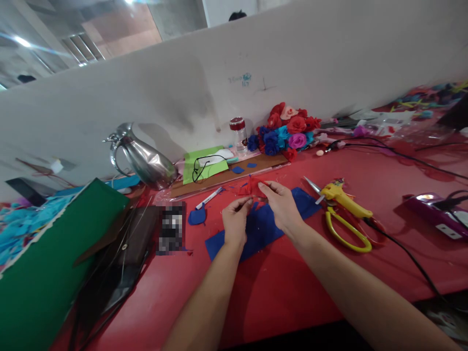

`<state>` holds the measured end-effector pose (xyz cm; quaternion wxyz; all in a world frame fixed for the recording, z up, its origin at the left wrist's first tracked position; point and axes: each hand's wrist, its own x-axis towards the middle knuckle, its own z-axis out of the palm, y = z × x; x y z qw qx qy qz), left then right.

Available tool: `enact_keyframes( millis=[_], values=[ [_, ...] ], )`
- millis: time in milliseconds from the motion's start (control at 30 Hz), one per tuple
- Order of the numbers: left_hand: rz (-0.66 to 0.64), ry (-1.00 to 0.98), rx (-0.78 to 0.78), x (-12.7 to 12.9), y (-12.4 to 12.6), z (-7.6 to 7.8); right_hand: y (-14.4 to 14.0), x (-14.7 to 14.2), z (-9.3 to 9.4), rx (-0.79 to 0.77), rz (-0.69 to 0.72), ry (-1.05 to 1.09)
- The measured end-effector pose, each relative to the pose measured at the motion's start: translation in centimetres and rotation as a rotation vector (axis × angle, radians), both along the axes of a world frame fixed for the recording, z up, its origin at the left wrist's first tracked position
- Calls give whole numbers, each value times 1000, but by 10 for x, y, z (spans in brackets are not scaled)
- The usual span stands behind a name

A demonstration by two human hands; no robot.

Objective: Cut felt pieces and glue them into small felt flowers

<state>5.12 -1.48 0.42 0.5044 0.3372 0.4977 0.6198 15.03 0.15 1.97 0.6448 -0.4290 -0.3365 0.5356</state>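
My left hand and my right hand meet over a blue felt sheet on the red table. Both pinch a small red felt piece between their fingertips, the left from below, the right from the right side. Blue felt scraps lie just left of my left hand. Yellow-handled scissors and a yellow glue gun lie right of my right hand.
A bunch of red, blue and pink felt flowers leans on the white partition. A steel jug, a green sheet, a marker, a green board, a dark folder, a purple device and a black cable surround the work spot.
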Motion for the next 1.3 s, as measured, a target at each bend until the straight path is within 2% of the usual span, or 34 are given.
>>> enact_keyframes(
  millis=[967, 1300],
  values=[
    [-14, -8, 12, -1, -3, 4, -3, 1, 5, 10, 49, -20],
    [20, -15, 43, -2, -2, 4, -4, 0, 5, 43, 142, 6]
  ],
)
